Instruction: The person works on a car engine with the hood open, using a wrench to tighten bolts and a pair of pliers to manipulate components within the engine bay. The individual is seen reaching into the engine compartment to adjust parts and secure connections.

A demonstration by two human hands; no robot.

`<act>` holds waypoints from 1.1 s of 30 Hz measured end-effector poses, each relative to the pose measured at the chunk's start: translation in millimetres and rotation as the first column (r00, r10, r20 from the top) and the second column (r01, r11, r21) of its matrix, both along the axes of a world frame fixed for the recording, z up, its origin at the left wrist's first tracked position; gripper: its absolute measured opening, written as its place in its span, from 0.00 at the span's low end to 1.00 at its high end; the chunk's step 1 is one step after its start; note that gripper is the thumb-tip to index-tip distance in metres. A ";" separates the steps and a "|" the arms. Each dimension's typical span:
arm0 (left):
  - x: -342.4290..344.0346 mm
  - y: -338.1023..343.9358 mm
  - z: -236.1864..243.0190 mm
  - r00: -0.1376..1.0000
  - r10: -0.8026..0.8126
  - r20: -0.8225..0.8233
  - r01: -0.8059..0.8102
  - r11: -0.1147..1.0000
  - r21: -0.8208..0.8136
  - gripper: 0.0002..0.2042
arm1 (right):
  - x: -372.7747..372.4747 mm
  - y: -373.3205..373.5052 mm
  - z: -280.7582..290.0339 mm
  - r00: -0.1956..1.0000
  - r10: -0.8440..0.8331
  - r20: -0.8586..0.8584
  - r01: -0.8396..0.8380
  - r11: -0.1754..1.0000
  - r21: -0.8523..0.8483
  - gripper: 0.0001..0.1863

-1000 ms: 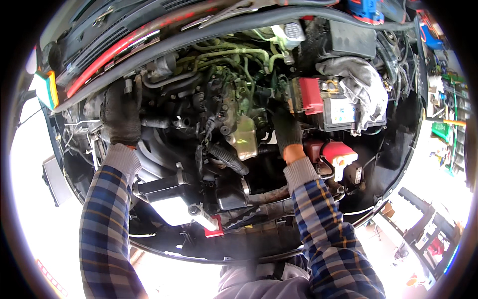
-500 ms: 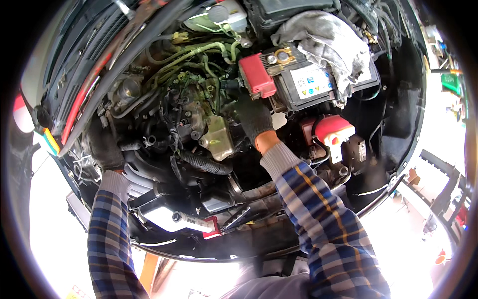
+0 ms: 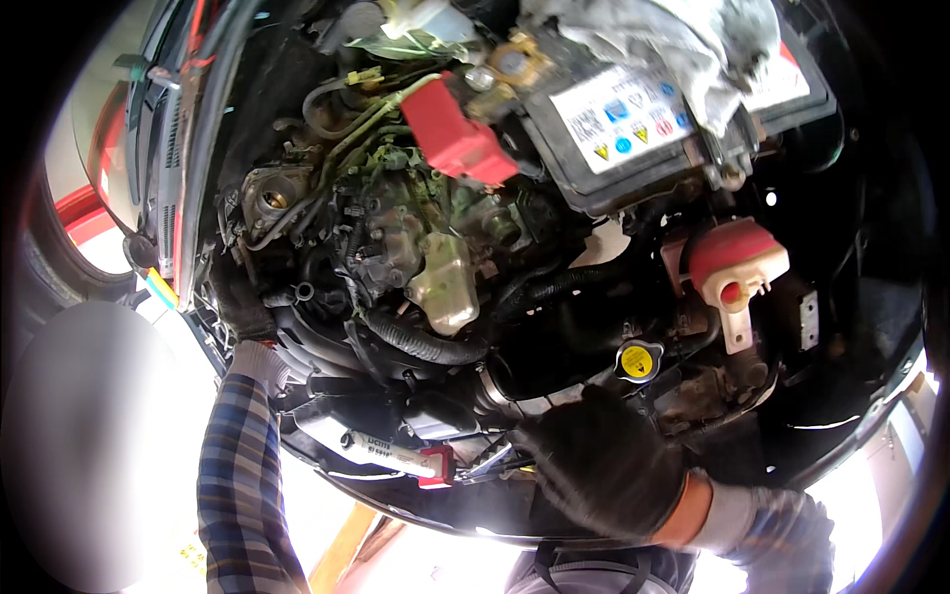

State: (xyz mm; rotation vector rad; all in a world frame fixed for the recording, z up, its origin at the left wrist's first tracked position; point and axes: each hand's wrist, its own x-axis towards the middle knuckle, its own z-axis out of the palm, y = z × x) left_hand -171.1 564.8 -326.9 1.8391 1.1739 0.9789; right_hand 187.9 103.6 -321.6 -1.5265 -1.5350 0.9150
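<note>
My left hand (image 3: 244,309), in a dark glove, is deep at the left of the engine bay beside black hoses (image 3: 282,297); its fingers are mostly hidden. My right hand (image 3: 604,465), also gloved, is low at the front of the bay, back upward and blurred, so its fingertips are unclear. It lies just right of a white tube (image 3: 391,453), a red object (image 3: 437,467) and some dark tool-like items (image 3: 487,457). Above it is a yellow-topped radiator cap (image 3: 638,359).
The battery (image 3: 584,183) with a red terminal cover (image 3: 450,134) and grey rag (image 3: 732,40) fills the upper right. A red-capped reservoir (image 3: 737,257) sits below it. The engine (image 3: 440,282) occupies the middle, rubber trim (image 3: 223,89) runs along the left.
My right hand has left the spot beside the battery and moved down toward the front edge. My left hand stays at the engine's left. The view has turned and shifted.
</note>
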 end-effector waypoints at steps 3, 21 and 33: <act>-20.6 9.9 6.9 0.938 0.030 -0.346 0.052 0.973 0.225 0.23 | -27.4 -17.9 3.1 0.989 0.042 0.139 -0.059 0.991 0.123 0.07; -19.9 31.1 25.5 0.694 0.169 -0.699 0.068 0.952 0.297 0.23 | -50.1 -65.4 -25.7 0.967 0.042 0.252 -0.108 0.961 0.254 0.10; 67.3 -20.7 49.4 0.457 0.166 -0.874 0.467 0.791 0.395 0.16 | -45.7 -75.2 -30.9 0.968 0.083 0.236 -0.138 0.965 0.224 0.13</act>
